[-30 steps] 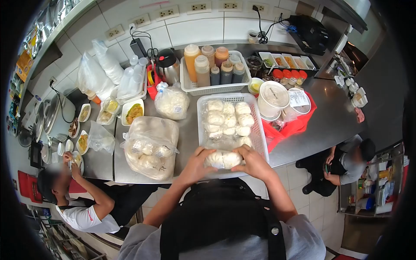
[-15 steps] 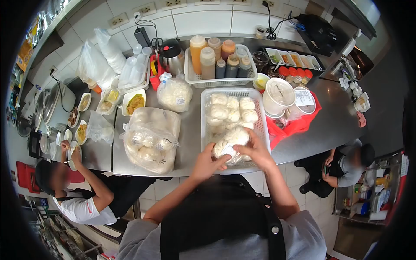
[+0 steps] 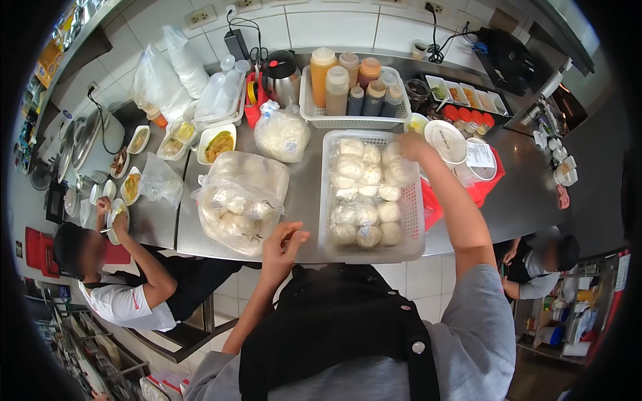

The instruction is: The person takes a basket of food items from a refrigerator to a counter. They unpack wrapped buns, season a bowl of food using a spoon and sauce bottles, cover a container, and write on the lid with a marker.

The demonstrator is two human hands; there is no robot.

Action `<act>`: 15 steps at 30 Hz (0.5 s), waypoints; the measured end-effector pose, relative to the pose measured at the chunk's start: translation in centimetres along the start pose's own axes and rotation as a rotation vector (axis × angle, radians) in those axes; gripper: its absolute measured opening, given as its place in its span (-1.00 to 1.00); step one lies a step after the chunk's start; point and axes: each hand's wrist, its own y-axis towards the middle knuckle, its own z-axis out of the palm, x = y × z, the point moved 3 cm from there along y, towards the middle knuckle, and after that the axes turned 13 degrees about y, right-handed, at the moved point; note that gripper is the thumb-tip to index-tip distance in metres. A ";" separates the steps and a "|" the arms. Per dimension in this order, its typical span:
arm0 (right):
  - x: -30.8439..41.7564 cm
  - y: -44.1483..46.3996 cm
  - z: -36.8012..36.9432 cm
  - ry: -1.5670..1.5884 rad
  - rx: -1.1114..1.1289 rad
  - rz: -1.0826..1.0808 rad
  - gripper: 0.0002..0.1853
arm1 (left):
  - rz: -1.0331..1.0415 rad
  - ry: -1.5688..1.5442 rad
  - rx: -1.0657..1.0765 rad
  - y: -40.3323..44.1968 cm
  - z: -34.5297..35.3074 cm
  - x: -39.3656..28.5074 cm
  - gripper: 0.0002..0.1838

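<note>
A white plastic basket holds several white steamed buns in clear plastic packs. At its back right corner, my right hand grips the top of a clear bag of buns, slightly blurred; the fingertips are partly hidden. My left hand hovers by the counter's front edge, left of the basket, fingers loosely apart and nothing in them. Beside it lies a large plastic bag of buns. A smaller tied bag of buns sits behind that one.
Behind the basket stands a tray of sauce bottles. Lidded tubs on a red bag crowd the right side. A steel thermos and bowls of food are back left. Co-workers are at left and right.
My hands have parted. The right one has carried the bag of buns from the basket's front to its back right; the left has let go and moved left. The view has shifted slightly.
</note>
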 end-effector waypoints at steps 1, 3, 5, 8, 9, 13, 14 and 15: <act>1.2 -0.7 0.1 0.001 0.005 -0.004 -0.65 | -0.006 0.000 -0.003 -0.5 0.0 0.3 -0.77; 5.7 -4.6 -1.8 -0.029 -0.341 0.197 -0.71 | -0.023 0.113 -0.022 -0.9 0.0 1.0 -0.80; 9.6 -7.1 -2.6 0.025 -0.362 -0.010 -0.72 | -0.001 0.157 -0.032 -1.1 -0.3 0.4 -0.81; 12.6 -10.1 2.9 0.387 -0.093 -0.251 -0.72 | 0.004 0.180 -0.055 -1.1 -0.1 0.2 -0.84; 13.1 -10.4 5.5 0.436 -0.105 -0.284 -0.70 | -0.007 0.160 -0.070 -0.8 0.0 0.1 -0.84; 14.5 -12.1 4.4 0.641 0.027 -0.271 -0.75 | 0.033 0.188 0.033 0.5 0.7 -1.3 -0.81; 14.4 -12.7 3.9 0.643 0.028 -0.268 -0.75 | 0.112 0.190 0.066 0.8 1.1 -1.4 -0.70; 14.1 -13.3 3.3 0.745 -0.022 -0.300 -0.78 | 0.195 0.191 0.100 1.2 1.6 -1.5 -0.58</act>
